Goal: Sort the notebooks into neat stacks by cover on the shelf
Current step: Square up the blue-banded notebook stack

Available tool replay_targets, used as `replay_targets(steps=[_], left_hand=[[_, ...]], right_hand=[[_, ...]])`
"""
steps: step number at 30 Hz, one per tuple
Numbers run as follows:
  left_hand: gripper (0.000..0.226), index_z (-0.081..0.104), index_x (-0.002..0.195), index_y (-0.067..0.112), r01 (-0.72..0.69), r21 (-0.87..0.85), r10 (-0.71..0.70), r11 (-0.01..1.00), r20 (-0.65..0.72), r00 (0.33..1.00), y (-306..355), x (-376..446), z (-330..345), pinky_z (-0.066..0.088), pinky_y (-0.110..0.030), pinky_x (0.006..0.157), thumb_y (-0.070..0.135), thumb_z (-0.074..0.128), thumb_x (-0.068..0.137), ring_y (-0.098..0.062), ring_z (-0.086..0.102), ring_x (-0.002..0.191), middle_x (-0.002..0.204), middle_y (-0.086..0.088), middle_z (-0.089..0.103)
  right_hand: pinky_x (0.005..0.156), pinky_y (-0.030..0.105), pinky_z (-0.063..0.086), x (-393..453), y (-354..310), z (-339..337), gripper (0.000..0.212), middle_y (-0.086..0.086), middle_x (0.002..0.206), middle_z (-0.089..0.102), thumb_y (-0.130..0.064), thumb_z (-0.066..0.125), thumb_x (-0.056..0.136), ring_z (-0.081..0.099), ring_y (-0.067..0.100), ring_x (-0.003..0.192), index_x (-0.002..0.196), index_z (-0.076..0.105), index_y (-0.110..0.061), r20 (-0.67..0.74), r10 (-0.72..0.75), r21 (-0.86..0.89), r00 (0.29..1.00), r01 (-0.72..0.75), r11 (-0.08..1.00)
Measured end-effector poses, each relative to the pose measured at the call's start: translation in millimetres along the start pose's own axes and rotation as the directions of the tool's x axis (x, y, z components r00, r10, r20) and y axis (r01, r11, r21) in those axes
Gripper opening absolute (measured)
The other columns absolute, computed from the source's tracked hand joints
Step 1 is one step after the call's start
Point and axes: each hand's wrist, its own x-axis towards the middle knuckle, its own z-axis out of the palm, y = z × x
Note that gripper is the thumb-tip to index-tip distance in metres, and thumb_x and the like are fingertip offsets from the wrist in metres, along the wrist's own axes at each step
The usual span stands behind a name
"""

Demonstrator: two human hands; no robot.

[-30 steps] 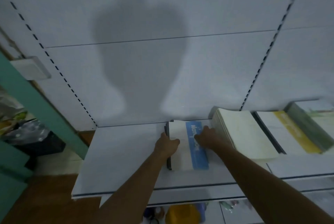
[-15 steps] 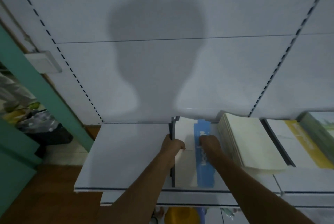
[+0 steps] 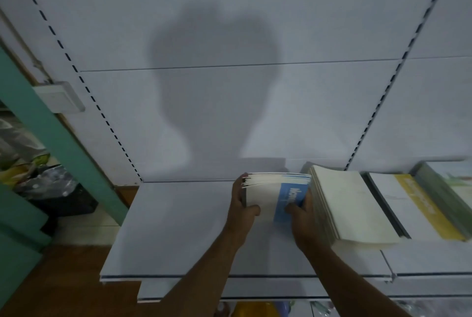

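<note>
1. Head view: the left hand [image 3: 241,210] and right hand [image 3: 301,217] clamp a stack of blue-banded notebooks [image 3: 274,192] from either side, tilted up on the white shelf [image 3: 178,227].
2. At 3 o'clock, just beside it, lies a cream stack [image 3: 355,209], then a yellow-banded stack [image 3: 411,206].

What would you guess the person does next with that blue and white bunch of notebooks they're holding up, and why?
Probably tap the blue-and-white notebooks down on the shelf to square them. Both the left hand and right hand grip the bunch tilted up, and its top edges look uneven, beside the cream stack.
</note>
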Motion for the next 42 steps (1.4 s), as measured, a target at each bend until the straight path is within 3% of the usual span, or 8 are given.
replay_targets(steps=[7,12,17,22,26,30,35,42], left_hand=[[0.068,0.058,0.118,0.014,0.012,-0.049,-0.014,0.999,-0.046,0.999,5.5,-3.0,14.5,0.052,-0.023,0.062,0.002,0.052,0.051,-0.014,0.063,0.086,0.099,0.000,0.069],[0.086,0.048,0.133,0.022,0.039,0.013,-0.039,0.999,0.009,0.999,7.0,-4.9,14.9,0.052,-0.031,0.077,0.002,0.055,0.050,-0.021,0.059,0.103,0.118,-0.002,0.064],[0.098,0.035,0.145,0.029,0.036,0.030,-0.037,0.999,0.050,0.998,2.6,-8.0,15.7,0.051,-0.040,0.090,0.002,0.054,0.052,-0.023,0.055,0.115,0.131,-0.001,0.058],[0.095,0.037,0.144,0.019,-0.005,-0.004,0.005,1.000,0.046,0.999,-0.3,-5.4,15.3,0.051,-0.019,0.074,-0.002,0.054,0.054,-0.020,0.055,0.114,0.131,-0.004,0.058],[0.084,0.047,0.132,0.024,0.007,0.015,-0.007,1.000,0.000,1.000,-9.0,-9.7,12.1,0.051,-0.019,0.073,0.000,0.054,0.052,-0.011,0.060,0.099,0.120,-0.003,0.063],[0.060,0.048,0.114,0.040,0.086,0.084,-0.090,0.993,0.050,0.995,-8.3,-4.4,8.0,0.049,-0.037,0.090,0.010,0.048,0.062,-0.018,0.057,0.104,0.114,0.002,0.060],[0.043,0.034,0.135,0.018,0.102,0.256,-0.120,0.961,0.058,0.991,-9.0,7.1,-2.5,0.045,-0.029,0.080,0.005,0.042,0.095,-0.021,0.053,0.102,0.116,-0.006,0.055],[0.040,0.034,0.136,0.011,0.171,0.437,-0.157,0.883,-0.068,0.985,-23.0,15.4,-11.4,0.045,-0.026,0.083,0.019,0.047,0.100,-0.020,0.055,0.101,0.123,-0.008,0.056]], right_hand=[[0.065,0.019,0.047,-7.0,-30.2,7.0,0.044,0.005,0.091,0.062,-0.011,0.048,0.066,0.057,0.013,0.079,0.109,0.056,-0.011,-0.051,0.035,0.049,0.998,-0.032,0.998],[0.063,0.025,0.044,-8.4,-28.6,-0.2,0.031,0.002,0.089,0.060,0.001,0.050,0.083,0.056,0.018,0.081,0.111,0.053,-0.011,-0.051,0.056,0.041,0.997,-0.054,0.998],[0.066,0.025,0.045,-9.9,-11.8,-0.9,0.045,0.011,0.104,0.060,0.013,0.042,0.086,0.058,0.023,0.091,0.127,0.049,-0.002,-0.067,0.137,0.067,0.988,-0.133,0.989],[0.069,0.022,0.048,-10.9,-14.3,-2.2,0.055,0.010,0.105,0.061,-0.009,0.050,0.069,0.059,0.021,0.093,0.124,0.051,-0.003,-0.064,0.097,0.100,0.993,-0.090,0.991],[0.072,0.020,0.050,-15.1,-0.9,-6.1,0.040,0.009,0.106,0.064,-0.007,0.053,0.081,0.061,0.022,0.098,0.121,0.055,-0.006,-0.051,0.072,0.007,0.996,-0.071,0.997],[0.063,0.019,0.047,-8.6,-4.9,-8.3,0.032,0.004,0.091,0.062,0.010,0.039,0.092,0.058,0.021,0.086,0.112,0.056,-0.008,-0.036,0.121,-0.062,0.992,-0.123,0.991],[0.056,0.016,0.046,5.4,-17.7,-4.6,0.027,0.006,0.090,0.061,0.006,0.038,0.095,0.058,0.014,0.078,0.112,0.053,-0.007,0.009,0.108,-0.199,0.994,-0.104,0.974],[0.060,0.027,0.044,14.7,4.4,0.2,0.019,0.011,0.101,0.061,-0.017,0.042,0.099,0.060,0.022,0.084,0.115,0.048,-0.008,-0.069,0.327,-0.480,0.942,-0.319,0.817]])
